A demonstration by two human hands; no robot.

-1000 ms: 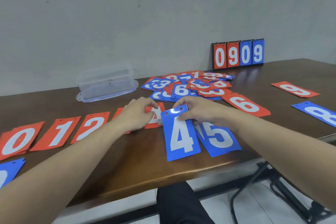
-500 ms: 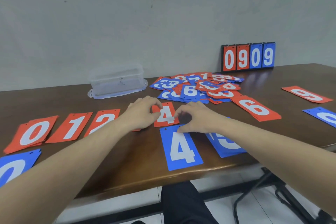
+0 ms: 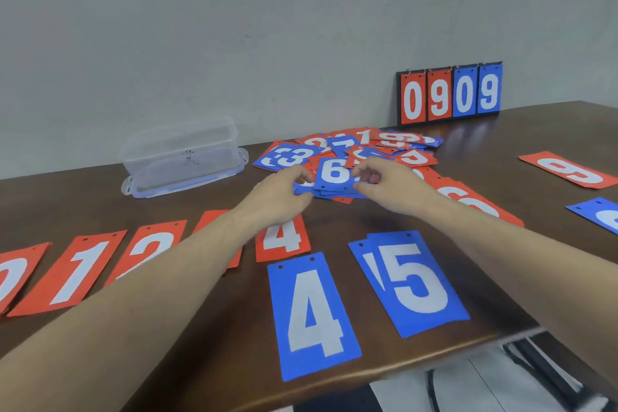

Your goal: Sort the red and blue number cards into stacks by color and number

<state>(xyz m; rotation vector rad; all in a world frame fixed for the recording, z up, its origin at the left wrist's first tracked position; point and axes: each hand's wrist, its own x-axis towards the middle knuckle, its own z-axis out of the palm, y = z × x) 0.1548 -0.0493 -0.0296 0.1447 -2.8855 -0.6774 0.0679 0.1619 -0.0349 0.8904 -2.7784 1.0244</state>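
Note:
My left hand (image 3: 279,196) and my right hand (image 3: 388,182) reach to the near side of the mixed pile of red and blue cards (image 3: 364,145). A blue 6 card (image 3: 334,171) lies on top there, between the hands. My right thumb and forefinger pinch its right edge. My left fingers curl at the blue cards by its left edge; whether they grip is unclear. Sorted cards lie nearer: red 0 (image 3: 11,274), red 1 (image 3: 78,269), red 2 (image 3: 150,249), red 4 (image 3: 282,239), blue 4 (image 3: 311,314), blue 5 (image 3: 414,281). My left forearm hides the card between red 2 and red 4.
A red 6 (image 3: 478,204), a red 9 (image 3: 568,170) and a blue card (image 3: 598,214) lie at the right. A scoreboard showing 0909 (image 3: 449,94) stands against the wall. An upturned clear plastic box (image 3: 182,157) sits at the back left. The table's front edge (image 3: 401,366) runs just below the blue cards.
Both hands left the blue 4 card and moved forward to the pile. The blue 4 now lies flat below the red 4. The view has shifted closer.

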